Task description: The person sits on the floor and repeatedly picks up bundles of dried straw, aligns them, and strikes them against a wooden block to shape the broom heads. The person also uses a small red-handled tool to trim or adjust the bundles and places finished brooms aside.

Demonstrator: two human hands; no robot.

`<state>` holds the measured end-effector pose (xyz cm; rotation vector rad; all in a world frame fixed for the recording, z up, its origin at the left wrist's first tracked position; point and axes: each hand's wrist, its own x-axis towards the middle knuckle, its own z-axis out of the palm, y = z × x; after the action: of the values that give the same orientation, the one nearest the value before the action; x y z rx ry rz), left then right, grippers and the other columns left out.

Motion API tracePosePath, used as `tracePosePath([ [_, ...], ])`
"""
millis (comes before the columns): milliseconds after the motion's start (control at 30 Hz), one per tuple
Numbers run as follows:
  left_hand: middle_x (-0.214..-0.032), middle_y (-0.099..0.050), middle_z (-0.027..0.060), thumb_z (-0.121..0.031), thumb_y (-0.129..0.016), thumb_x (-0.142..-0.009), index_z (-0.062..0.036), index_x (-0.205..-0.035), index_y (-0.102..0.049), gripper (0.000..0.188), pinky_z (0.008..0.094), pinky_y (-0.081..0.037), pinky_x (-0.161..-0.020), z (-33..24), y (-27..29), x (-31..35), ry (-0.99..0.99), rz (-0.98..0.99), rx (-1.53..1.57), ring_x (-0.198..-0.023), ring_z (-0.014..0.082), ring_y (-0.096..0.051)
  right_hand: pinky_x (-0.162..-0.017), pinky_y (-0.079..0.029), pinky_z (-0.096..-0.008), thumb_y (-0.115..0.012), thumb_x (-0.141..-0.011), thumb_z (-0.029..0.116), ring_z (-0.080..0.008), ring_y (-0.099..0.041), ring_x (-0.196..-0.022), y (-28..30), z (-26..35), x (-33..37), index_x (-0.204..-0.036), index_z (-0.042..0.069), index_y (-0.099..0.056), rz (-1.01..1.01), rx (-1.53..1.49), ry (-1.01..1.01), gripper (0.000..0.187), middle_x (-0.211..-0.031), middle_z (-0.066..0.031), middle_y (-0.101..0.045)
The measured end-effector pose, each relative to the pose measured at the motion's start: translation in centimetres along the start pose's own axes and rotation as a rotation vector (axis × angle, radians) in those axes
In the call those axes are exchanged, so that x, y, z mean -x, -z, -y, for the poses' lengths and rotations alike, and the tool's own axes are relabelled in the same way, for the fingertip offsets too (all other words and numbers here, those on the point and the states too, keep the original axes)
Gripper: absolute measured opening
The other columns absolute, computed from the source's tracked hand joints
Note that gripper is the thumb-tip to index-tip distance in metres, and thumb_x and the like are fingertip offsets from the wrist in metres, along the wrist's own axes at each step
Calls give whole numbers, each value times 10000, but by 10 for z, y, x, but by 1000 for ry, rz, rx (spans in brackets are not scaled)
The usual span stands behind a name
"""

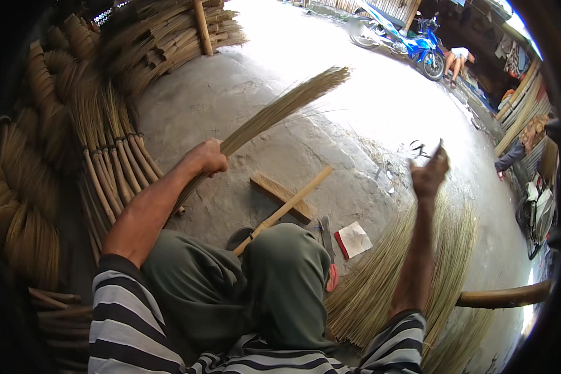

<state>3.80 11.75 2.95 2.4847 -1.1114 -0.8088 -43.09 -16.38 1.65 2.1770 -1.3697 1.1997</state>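
My left hand (pixel 213 157) is closed around a bundle of dry grass stalks (pixel 280 109). The bundle slants up to the right, its loose ends fanning out and its lower part passing back beside my knee. Off to the right, my right hand (pixel 431 174) is held out with thumb and a finger apart. Thin dark strips (pixel 419 148) show just beside its fingertips; whether they touch the hand or lie beyond it I cannot tell. Beneath my right forearm spreads a large pile of greenish stalks (pixel 380 274).
Before my knees lie a wooden block (pixel 283 198), a stick (pixel 293 199) across it, a knife-like tool (pixel 326 240) and a red-and-white packet (pixel 353 240). Handled brooms (pixel 115 156) line the left. A bamboo pole (pixel 505 296) juts in at right. Farther off are a blue motorcycle (pixel 411 43) and a person (pixel 459 59).
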Motion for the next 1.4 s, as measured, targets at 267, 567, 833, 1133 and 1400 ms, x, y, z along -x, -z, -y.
tracePosePath([
  [267,-879,-767,215,-142,-731,-812,25,-1069,-747,307,413,-619,-702,-93,-68,15,-351,326,-377,-770,301,-767,-1033,-512,-503,-696,-962,207,-292,-693,-1097,-21,239,91,-1391,107,-595,250,-374,635,453,-1103,-112,-717],
  [567,-961,-777,142,-73,-712,-755,-121,-1064,-745,314,500,-575,-837,-108,-93,20,-647,365,-699,-916,354,-742,-572,-531,-430,-707,-988,263,-238,-640,-577,21,125,134,-951,75,-581,1098,-377,328,229,-685,-98,-640],
  [833,-1448,-643,133,9,-621,-912,-165,-1500,-568,615,594,-216,-1311,-176,-81,15,-1039,-325,-699,-1436,234,-552,-516,-543,-366,-667,-1059,396,-132,-595,-567,12,53,102,-1012,88,-621,860,-154,-52,315,-704,-42,-643],
  [1133,-1628,-503,74,-137,-716,-967,-241,-1568,-515,642,658,-160,-1323,-160,-51,15,-1001,-495,-509,-1566,237,-388,-824,-626,-474,-642,-997,194,-343,-781,-970,-73,-80,123,-1167,16,-716,1100,322,-299,257,-1035,-219,-779],
  [1400,-1609,-526,93,-152,-706,-983,-166,-1541,-544,581,693,-194,-1302,-152,-45,11,-870,-280,-463,-1525,280,-454,-643,-582,-396,-574,-1025,137,-176,-648,-730,-50,-114,157,-1112,22,-706,1248,474,-470,196,-888,-80,-684],
])
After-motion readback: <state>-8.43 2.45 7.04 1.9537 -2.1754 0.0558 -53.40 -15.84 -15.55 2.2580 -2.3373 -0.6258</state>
